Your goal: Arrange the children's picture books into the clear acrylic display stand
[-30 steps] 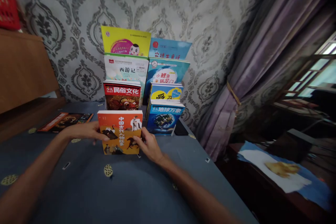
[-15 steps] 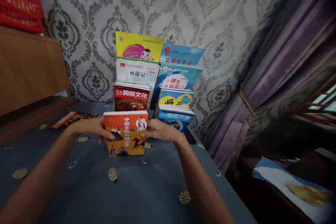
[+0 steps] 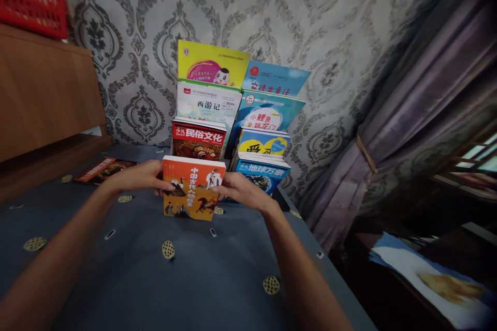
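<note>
An orange book (image 3: 193,191) with white Chinese lettering is held upright between both hands, its cover facing me. My left hand (image 3: 144,177) grips its left edge, thumb on the cover and the other fingers mostly hidden behind. My right hand (image 3: 243,190) grips the right edge, also with the thumb in front. Just behind it stands a red-topped book (image 3: 200,137), in front of a white book (image 3: 209,98) and a yellow-green book (image 3: 233,54). To the right, a blue book (image 3: 267,169) stands before a yellow-and-blue one (image 3: 248,139) and taller blue books (image 3: 287,108).
A dark book with an orange title (image 3: 101,169) lies flat beyond my left hand. A red plastic basket (image 3: 34,0) sits on a wooden cabinet (image 3: 46,93) at the left. Patterned wallpaper rises behind the blue-grey tabletop (image 3: 128,274); a tied purple curtain (image 3: 349,191) hangs at the right.
The orange book, held in both hands, has shifted slightly right and farther back toward the standing books. The whole view has also moved a little.
</note>
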Available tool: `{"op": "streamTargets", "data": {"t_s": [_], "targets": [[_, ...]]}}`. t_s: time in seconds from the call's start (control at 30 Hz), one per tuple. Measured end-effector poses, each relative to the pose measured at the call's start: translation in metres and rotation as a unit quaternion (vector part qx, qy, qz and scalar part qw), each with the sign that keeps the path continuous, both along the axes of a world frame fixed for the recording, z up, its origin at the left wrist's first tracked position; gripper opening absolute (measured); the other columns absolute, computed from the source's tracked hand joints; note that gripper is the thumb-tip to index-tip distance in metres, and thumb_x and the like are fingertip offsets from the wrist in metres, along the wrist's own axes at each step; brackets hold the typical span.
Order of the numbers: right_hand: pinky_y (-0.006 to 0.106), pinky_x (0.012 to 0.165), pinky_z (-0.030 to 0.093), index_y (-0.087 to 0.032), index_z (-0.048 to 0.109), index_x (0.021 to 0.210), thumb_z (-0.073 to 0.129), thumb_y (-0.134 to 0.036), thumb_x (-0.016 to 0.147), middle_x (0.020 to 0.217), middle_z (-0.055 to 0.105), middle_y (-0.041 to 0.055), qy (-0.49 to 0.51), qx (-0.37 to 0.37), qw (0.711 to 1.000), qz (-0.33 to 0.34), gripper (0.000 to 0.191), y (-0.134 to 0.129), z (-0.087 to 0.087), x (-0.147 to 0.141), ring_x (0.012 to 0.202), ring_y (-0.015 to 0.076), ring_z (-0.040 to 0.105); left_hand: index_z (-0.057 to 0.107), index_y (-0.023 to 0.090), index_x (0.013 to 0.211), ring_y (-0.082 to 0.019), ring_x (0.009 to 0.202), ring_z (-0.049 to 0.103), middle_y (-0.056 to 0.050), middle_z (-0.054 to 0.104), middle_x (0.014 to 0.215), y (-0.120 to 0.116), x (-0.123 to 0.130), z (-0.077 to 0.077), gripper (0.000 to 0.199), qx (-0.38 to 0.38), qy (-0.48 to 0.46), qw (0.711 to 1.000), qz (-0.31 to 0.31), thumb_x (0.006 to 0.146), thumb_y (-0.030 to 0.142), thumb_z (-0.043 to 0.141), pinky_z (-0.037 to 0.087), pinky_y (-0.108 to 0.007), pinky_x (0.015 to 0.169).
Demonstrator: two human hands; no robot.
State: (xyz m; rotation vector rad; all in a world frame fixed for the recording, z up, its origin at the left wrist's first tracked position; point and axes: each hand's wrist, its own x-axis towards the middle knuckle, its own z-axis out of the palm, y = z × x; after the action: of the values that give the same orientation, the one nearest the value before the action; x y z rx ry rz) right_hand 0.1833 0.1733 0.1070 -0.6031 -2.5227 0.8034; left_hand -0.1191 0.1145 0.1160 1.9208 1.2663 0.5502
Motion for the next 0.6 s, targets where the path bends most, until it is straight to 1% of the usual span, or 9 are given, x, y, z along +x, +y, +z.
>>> {"op": "streamTargets", "data": {"t_s": [0.1, 0.13, 0.2, 0.3, 0.4, 0.6], "targets": [[0.033, 0.065, 0.057, -0.019, 0.065, 0.109, 0.054, -0.043, 0.098, 0.090, 0.074, 0.0052, 0.015, -0.038, 0.999, 0.010, 0.029, 0.003, -0.003, -0.001, 0.068, 0.0186, 0.070, 0.072, 0.016, 0.106, -0.018, 0.068, 0.067, -0.008, 0.077, 0.092, 0.003, 0.000, 0.001, 0.047, 0.049, 0.024, 0.998, 0.017, 0.075, 0.052, 0.070, 0.054, -0.027, 0.060], [0.032, 0.065, 0.057, -0.019, 0.064, 0.109, 0.054, -0.042, 0.098, 0.090, 0.074, 0.0049, 0.023, -0.033, 0.999, 0.004, 0.028, 0.005, -0.004, -0.002, 0.069, 0.0188, 0.070, 0.073, 0.016, 0.105, -0.018, 0.068, 0.066, -0.008, 0.077, 0.090, 0.004, 0.001, 0.001, 0.047, 0.069, 0.033, 0.997, 0.026, 0.076, 0.052, 0.069, 0.053, -0.027, 0.061], [0.032, 0.067, 0.056, -0.019, 0.063, 0.109, 0.054, -0.041, 0.098, 0.091, 0.074, 0.0052, 0.032, -0.006, 0.999, -0.012, 0.027, 0.007, -0.005, -0.002, 0.073, 0.0199, 0.071, 0.073, 0.017, 0.105, -0.020, 0.076, 0.068, -0.007, 0.077, 0.093, 0.005, 0.003, 0.002, 0.046, 0.120, 0.053, 0.990, 0.052, 0.076, 0.052, 0.068, 0.054, -0.028, 0.067], [0.032, 0.068, 0.054, -0.018, 0.063, 0.111, 0.052, -0.039, 0.099, 0.089, 0.074, 0.0060, 0.035, 0.048, 0.997, -0.048, 0.026, 0.010, -0.005, -0.002, 0.077, 0.0216, 0.072, 0.074, 0.018, 0.107, -0.024, 0.091, 0.069, -0.008, 0.078, 0.105, 0.005, 0.007, 0.005, 0.046, 0.180, 0.079, 0.976, 0.098, 0.076, 0.050, 0.066, 0.054, -0.031, 0.075], [0.032, 0.068, 0.053, -0.019, 0.064, 0.116, 0.051, -0.038, 0.101, 0.089, 0.075, 0.0066, 0.043, 0.087, 0.993, -0.072, 0.027, 0.009, -0.002, -0.002, 0.079, 0.0225, 0.071, 0.075, 0.017, 0.106, -0.025, 0.089, 0.070, -0.009, 0.079, 0.101, 0.002, 0.012, 0.009, 0.046, 0.197, 0.090, 0.968, 0.126, 0.076, 0.050, 0.065, 0.054, -0.032, 0.074], [0.033, 0.070, 0.051, -0.019, 0.063, 0.125, 0.052, -0.039, 0.101, 0.093, 0.076, 0.0066, 0.078, 0.133, 0.984, -0.091, 0.033, -0.001, 0.011, 0.002, 0.079, 0.0213, 0.070, 0.075, 0.016, 0.112, -0.025, 0.087, 0.070, -0.009, 0.078, 0.102, -0.013, 0.020, 0.023, 0.046, 0.257, 0.109, 0.945, 0.172, 0.079, 0.048, 0.065, 0.052, -0.033, 0.075]]}}
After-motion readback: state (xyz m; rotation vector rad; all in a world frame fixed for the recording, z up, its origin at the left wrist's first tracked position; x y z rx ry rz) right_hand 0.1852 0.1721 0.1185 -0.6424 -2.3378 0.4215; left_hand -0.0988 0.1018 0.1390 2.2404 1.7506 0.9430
